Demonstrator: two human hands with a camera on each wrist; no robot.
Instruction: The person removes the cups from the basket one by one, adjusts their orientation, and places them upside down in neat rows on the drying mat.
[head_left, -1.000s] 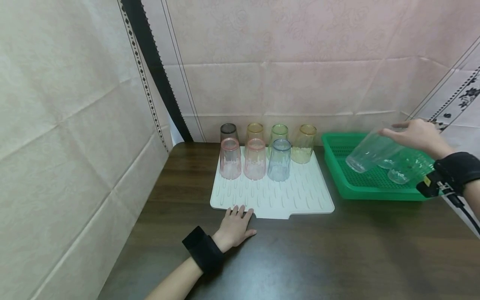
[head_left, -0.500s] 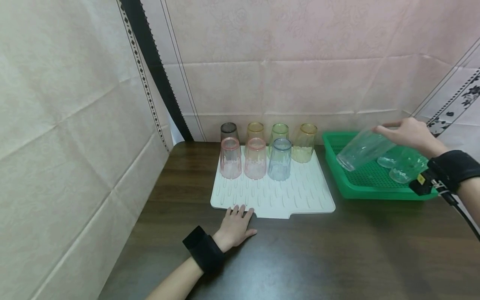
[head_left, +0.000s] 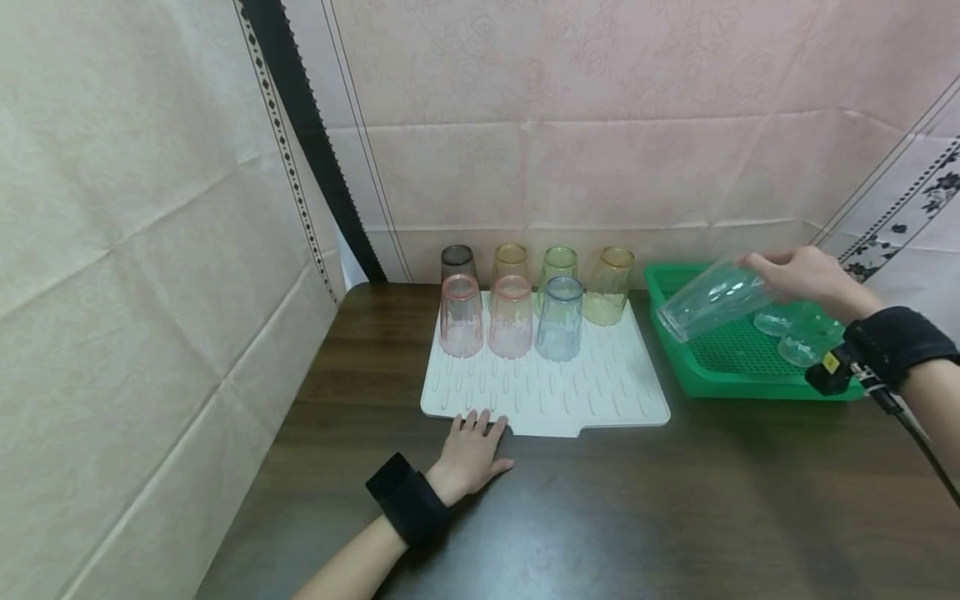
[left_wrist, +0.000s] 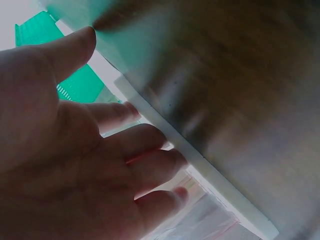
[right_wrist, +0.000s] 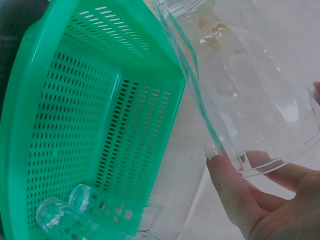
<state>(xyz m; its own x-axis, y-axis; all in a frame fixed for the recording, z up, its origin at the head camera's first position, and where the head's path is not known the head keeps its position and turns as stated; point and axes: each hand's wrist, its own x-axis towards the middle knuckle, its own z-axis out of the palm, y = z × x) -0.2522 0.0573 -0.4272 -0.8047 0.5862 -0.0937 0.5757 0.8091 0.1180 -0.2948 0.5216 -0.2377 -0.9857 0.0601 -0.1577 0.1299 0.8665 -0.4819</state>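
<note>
My right hand (head_left: 806,279) grips a clear drinking glass (head_left: 708,302) near its rim and holds it tilted above the green basket (head_left: 750,387), its base toward the left. In the right wrist view the clear glass (right_wrist: 260,95) sits between thumb and fingers. My left hand (head_left: 470,457) lies flat with spread fingers, fingertips at the near edge of a white draining mat (head_left: 510,404). Seven upside-down tinted glasses stand on the mat, among them a blue glass (head_left: 559,321), two pink ones and a yellow glass (head_left: 608,287).
Two more clear glasses lie on their sides in the basket, one of them a clear glass (right_wrist: 75,220) near its wall. A brown wooden table (head_left: 637,517) carries everything. Pale cloth (head_left: 600,125) hangs behind and at the left.
My right hand has moved left with the clear glass, whose base now hangs near the basket's left rim. The left hand and the glasses on the mat have stayed put.
</note>
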